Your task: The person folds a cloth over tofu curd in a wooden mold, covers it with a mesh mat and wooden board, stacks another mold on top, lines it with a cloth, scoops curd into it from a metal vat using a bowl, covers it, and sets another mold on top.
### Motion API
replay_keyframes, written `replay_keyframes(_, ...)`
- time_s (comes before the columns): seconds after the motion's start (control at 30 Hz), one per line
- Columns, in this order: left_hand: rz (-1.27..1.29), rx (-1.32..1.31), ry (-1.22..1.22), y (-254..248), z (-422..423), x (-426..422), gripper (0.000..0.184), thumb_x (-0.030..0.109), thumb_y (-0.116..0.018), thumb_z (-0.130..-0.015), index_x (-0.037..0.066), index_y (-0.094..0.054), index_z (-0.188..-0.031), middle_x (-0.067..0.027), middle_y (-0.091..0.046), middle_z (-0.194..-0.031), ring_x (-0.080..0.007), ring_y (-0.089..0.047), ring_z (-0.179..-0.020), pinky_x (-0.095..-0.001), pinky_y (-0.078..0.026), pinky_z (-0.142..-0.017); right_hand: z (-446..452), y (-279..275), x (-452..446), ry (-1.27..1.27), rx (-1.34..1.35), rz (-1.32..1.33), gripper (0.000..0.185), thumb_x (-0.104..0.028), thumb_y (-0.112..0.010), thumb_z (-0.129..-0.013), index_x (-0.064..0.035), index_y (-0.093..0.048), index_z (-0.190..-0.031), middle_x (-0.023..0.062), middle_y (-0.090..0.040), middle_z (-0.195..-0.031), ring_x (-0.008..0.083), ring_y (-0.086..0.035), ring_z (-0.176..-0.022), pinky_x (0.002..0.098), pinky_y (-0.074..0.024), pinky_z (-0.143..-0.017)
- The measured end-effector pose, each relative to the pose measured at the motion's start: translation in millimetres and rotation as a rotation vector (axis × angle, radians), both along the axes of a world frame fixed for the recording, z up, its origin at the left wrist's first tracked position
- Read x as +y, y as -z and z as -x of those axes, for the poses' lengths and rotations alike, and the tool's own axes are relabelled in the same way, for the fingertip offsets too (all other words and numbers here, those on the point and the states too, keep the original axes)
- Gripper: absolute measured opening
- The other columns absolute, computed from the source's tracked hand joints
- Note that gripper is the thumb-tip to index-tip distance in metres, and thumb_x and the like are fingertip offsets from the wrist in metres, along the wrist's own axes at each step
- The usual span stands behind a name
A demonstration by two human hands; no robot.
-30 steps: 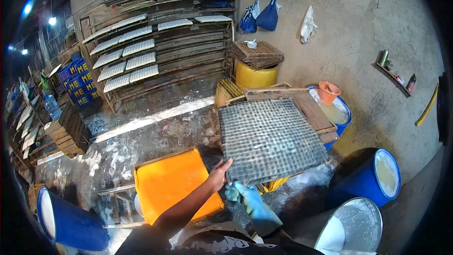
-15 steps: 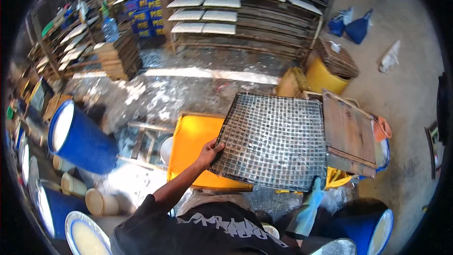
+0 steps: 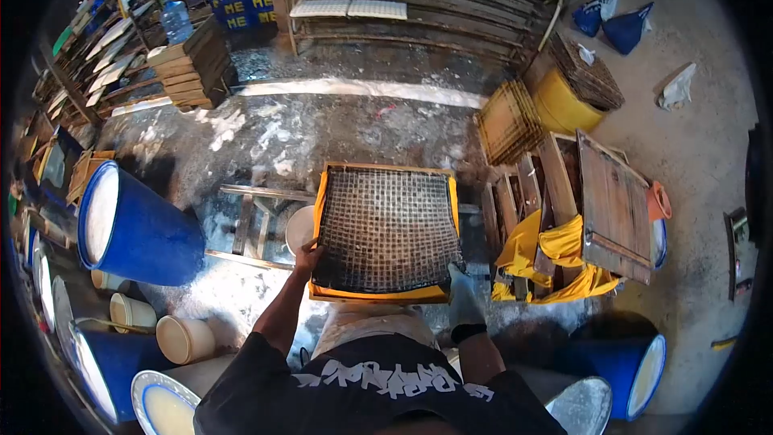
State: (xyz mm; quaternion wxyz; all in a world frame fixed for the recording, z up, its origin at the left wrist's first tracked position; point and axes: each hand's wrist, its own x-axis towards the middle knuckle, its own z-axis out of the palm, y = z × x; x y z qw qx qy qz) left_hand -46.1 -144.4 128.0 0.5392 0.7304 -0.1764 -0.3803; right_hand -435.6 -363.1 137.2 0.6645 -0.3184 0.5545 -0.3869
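A dark, square gridded tray [image 3: 389, 229] lies over a wooden frame lined with yellow cloth [image 3: 378, 296], in front of my body. The cloth shows only along the sides and front edge. My bare left hand [image 3: 309, 257] is closed on the tray's left edge, thumb on top. At its front right corner, my right hand [image 3: 462, 283], in a pale bluish glove, grips the rim; its fingers are partly hidden. Whether the tray rests fully on the frame, I cannot tell.
To the right stand wooden frames draped with yellow cloth [image 3: 562, 246] and a leaning wooden board [image 3: 616, 201]. Blue barrels [image 3: 149, 229] and cream buckets [image 3: 184, 339] are at the left. A rack with white slabs [image 3: 378, 10] stands behind. Stacked grids [image 3: 510, 122] sit near a yellow drum [image 3: 568, 105].
Both hands have carried the gridded tray leftward from beside the yellow-lined frame to over it. It now lines up with the frame. The draped frames at the right have come into view.
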Motion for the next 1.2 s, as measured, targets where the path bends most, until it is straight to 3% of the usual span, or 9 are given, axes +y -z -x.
replay_keyframes(0.23, -0.072, -0.121, -0.023, 86, -27, 11, 0.046, 0.016, -0.066, -0.085, 0.003, -0.059, -0.129, -0.0108, -0.071, -0.083, -0.0149, -0.066, -0.073, -0.0294, -0.052, -0.065, 34, 70, 20, -0.040, 0.146, -0.139, 0.032, -0.025, -0.066, -0.090, -0.0067, -0.061, -0.116, 0.0102, -0.068, -0.099, 0.0245, -0.068, -0.082, 0.0402, -0.0559, -0.071)
replay_keyframes(0.3, -0.321, -0.584, -0.033, 75, -22, 21, 0.040, 0.019, -0.066, -0.083, 0.004, -0.062, -0.120, -0.0154, -0.072, -0.086, -0.0206, -0.069, -0.075, -0.0336, -0.054, -0.068, 41, 14, 44, -0.141, 0.398, -0.413, 0.021, -0.024, -0.067, -0.088, -0.0105, -0.064, -0.104, 0.0071, -0.067, -0.081, 0.0208, -0.065, -0.063, 0.0365, -0.0541, -0.056)
replay_keyframes(0.57, -0.215, -0.161, 0.058, 68, -31, 19, 0.039, 0.023, -0.068, -0.087, -0.001, -0.060, -0.116, -0.0148, -0.070, -0.087, -0.0186, -0.068, -0.075, -0.0321, -0.054, -0.065, 155, 18, 121, 0.022, 0.366, -0.316, 0.013, -0.022, -0.065, -0.088, -0.0096, -0.065, -0.091, 0.0035, -0.060, -0.070, 0.0151, -0.056, -0.055, 0.0318, -0.0467, -0.049)
replay_keyframes(0.77, -0.150, -0.043, 0.254, 36, -1, -91, 0.034, 0.022, -0.062, -0.094, -0.001, -0.059, -0.118, -0.0134, -0.069, -0.094, -0.0169, -0.068, -0.074, -0.0305, -0.054, -0.061, 205, 89, 79, -0.332, 0.481, -0.274, 0.024, -0.028, -0.061, -0.088, -0.0083, -0.068, -0.100, 0.0054, -0.067, -0.086, 0.0149, -0.064, -0.075, 0.0293, -0.0515, -0.067)
replay_keyframes(0.9, -0.021, -0.001, 0.392, 43, 37, -203, 0.033, 0.024, -0.060, -0.096, -0.001, -0.060, -0.119, -0.0151, -0.069, -0.098, -0.0185, -0.069, -0.084, -0.0323, -0.057, -0.068, 167, 44, 15, -0.165, 0.555, -0.402, 0.033, -0.042, -0.062, -0.090, -0.0102, -0.064, -0.082, 0.0046, -0.063, -0.072, 0.0158, -0.059, -0.060, 0.0308, -0.0478, -0.053)
replay_keyframes(1.0, -0.053, -0.227, 0.627, 19, 89, -311, 0.038, 0.027, -0.061, -0.096, 0.001, -0.060, -0.122, -0.0162, -0.068, -0.104, -0.0240, -0.068, -0.095, -0.0384, -0.056, -0.077, 176, 74, -26, -0.331, 0.393, -0.631, 0.048, -0.051, -0.051, -0.095, -0.0074, -0.069, -0.094, 0.0058, -0.067, -0.081, 0.0184, -0.064, -0.072, 0.0325, -0.0512, -0.066)
replay_keyframes(1.07, -0.118, -0.525, 0.742, 15, 128, -382, 0.035, 0.025, -0.061, -0.095, 0.002, -0.060, -0.122, -0.0167, -0.067, -0.108, -0.0258, -0.067, -0.100, -0.0397, -0.055, -0.079, 174, 106, -50, -0.618, 0.459, -0.356, 0.047, -0.052, -0.048, -0.097, -0.0131, -0.067, -0.080, 0.0005, -0.056, -0.067, 0.0117, -0.048, -0.054, 0.0293, -0.0410, -0.051)
replay_keyframes(1.17, -0.067, -0.718, 0.857, 38, 168, -470, 0.034, 0.028, -0.061, -0.092, 0.006, -0.063, -0.118, -0.0175, -0.064, -0.114, -0.0301, -0.063, -0.106, -0.0454, -0.051, -0.086, 169, 256, -54, -0.598, -0.061, -0.829, 0.037, -0.045, -0.051, -0.098, -0.0137, -0.071, -0.091, 0.0007, -0.065, -0.078, 0.0129, -0.056, -0.066, 0.0300, -0.0457, -0.064)
replay_keyframes(1.2, -0.225, -0.826, 0.808, 20, 194, -491, 0.035, 0.030, -0.061, -0.091, 0.008, -0.064, -0.118, -0.0177, -0.062, -0.119, -0.0305, -0.059, -0.115, -0.0479, -0.048, -0.092, 154, 215, -56, -0.403, -0.075, -0.725, 0.030, -0.037, -0.057, -0.095, -0.0119, -0.071, -0.103, 0.0020, -0.069, -0.088, 0.0154, -0.062, -0.078, 0.0291, -0.0475, -0.072)
